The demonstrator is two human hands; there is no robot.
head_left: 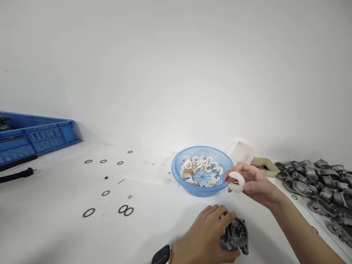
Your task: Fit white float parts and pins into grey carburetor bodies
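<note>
In the head view, the left hand [207,233] curls its fingers round a grey metal housing [238,234] low at the desk [154,209] — its cavity showing. The right hand [257,185] pinches a white C-shaped piece [241,182] between nearly closed fingers — near the blue basket [202,192], where similar white pieces [208,168] lie.

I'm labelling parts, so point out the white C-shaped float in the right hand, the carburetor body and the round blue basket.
White C-shaped float [240,182]: head view, on its curved side.
Carburetor body [238,237]: head view, inside its open face.
Round blue basket [200,192]: head view, on its front outer wall.
</note>
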